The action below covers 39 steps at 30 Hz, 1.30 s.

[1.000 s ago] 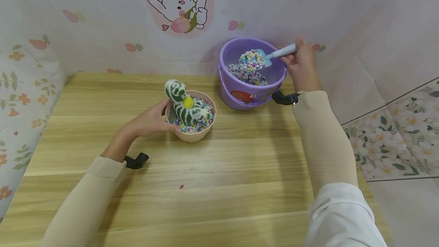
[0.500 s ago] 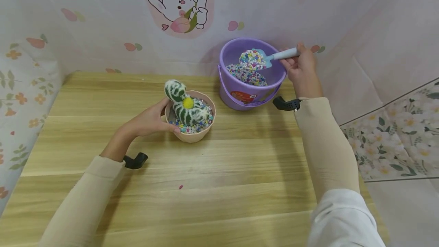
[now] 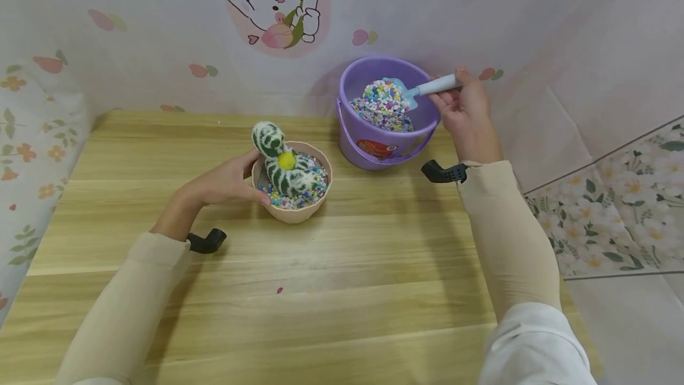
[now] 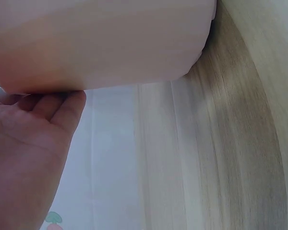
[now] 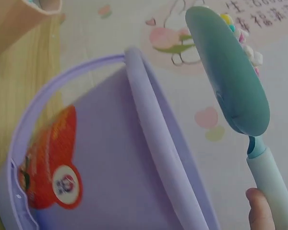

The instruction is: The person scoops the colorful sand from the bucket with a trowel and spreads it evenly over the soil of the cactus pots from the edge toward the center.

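My left hand (image 3: 227,182) grips the left rim of a pale peach pot (image 3: 293,215); the left wrist view shows its fingers against the pot's side (image 4: 110,43). In the pot a green and white fuzzy toy cactus (image 3: 291,178) with a yellow flower leans over colourful pebbles (image 3: 319,186). My right hand (image 3: 469,113) holds the pale handle of a small blue trowel (image 3: 410,98), heaped with multicoloured pebbles (image 3: 383,97). This trowel is over a purple bucket (image 3: 350,135) with more pebbles inside. The right wrist view shows the trowel's underside (image 5: 230,76) above the bucket's rim.
The wooden table (image 3: 342,302) carries both containers, with a small red bit (image 3: 280,290) near its middle. A printed curtain (image 3: 427,10) hangs right behind the bucket. The bucket's handle (image 3: 398,160) hangs down at its front.
The loaded trowel has moved slightly left over the bucket, and my right wrist has come a little lower. My left hand keeps its grip on the pot; the whole view has shifted slightly.
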{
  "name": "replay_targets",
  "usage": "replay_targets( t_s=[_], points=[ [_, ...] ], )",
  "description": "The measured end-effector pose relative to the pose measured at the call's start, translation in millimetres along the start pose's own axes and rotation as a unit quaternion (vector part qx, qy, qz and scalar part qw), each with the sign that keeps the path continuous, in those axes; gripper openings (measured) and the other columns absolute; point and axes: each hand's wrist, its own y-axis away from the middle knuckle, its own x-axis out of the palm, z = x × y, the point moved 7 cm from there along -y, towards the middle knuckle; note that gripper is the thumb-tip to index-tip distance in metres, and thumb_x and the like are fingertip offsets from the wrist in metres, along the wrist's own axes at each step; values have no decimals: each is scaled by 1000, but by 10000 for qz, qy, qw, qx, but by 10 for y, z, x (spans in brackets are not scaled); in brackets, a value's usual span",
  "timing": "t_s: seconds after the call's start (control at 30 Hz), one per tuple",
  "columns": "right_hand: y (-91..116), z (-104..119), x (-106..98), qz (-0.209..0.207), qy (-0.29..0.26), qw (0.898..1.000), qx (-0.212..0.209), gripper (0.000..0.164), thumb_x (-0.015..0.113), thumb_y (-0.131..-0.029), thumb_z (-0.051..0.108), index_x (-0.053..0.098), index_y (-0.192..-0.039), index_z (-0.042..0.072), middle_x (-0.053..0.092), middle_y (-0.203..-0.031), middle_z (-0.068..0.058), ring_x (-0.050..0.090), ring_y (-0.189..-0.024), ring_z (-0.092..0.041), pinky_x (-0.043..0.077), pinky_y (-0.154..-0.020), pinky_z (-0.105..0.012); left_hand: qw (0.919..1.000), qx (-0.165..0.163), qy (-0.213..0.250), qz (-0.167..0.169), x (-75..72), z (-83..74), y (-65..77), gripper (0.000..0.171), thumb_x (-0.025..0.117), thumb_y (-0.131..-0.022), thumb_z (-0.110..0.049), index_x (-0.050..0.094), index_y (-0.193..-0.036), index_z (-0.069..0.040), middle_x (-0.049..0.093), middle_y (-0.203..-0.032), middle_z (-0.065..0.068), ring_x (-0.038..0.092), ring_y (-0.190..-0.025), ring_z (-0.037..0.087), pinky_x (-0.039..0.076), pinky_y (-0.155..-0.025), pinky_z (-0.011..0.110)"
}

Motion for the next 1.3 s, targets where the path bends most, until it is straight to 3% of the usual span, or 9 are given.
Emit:
replay_targets(
  t_s=[0.23, 0.63, 1.07, 1.3],
  points=[
    [95, -128, -15, 3, 165, 9998, 115, 18, 60, -96, 16, 66, -114, 15, 58, -125, -21, 63, -112, -38, 42, -101, -48, 10000, 8, 3, 4, -10, 5, -3, 99, 82, -76, -7, 21, -153, -11, 25, -156, 8, 16, -147, 26, 17, -117, 54],
    [350, -296, -71, 357, 576, 9977, 77, 25, 61, -96, 17, 62, -121, 15, 61, -117, -21, 65, -107, -37, 45, -97, -49, 9996, 183, 151, 158, -4, -2, -37, 96, 82, -75, -3, 24, -151, -9, 30, -152, 9, 20, -144, 25, 15, -117, 55],
    [591, -462, -182, 806, 911, 9923, -215, 32, 57, -98, 17, 55, -129, 11, 59, -109, -19, 66, -104, -36, 48, -93, -48, 9994, 160, 257, 193, 5, -6, -41, 97, 82, -74, -2, 24, -151, -7, 31, -152, 10, 22, -144, 26, 15, -117, 54],
    [620, -523, -272, 780, 1065, 9903, -433, 34, 57, -98, 16, 56, -131, 10, 59, -105, -20, 69, -97, -35, 50, -88, -48, 9994, -22, 188, 273, 57, -26, -44, 96, 84, -73, -4, 25, -150, -4, 33, -151, 12, 26, -143, 28, 20, -117, 51]
  ],
)
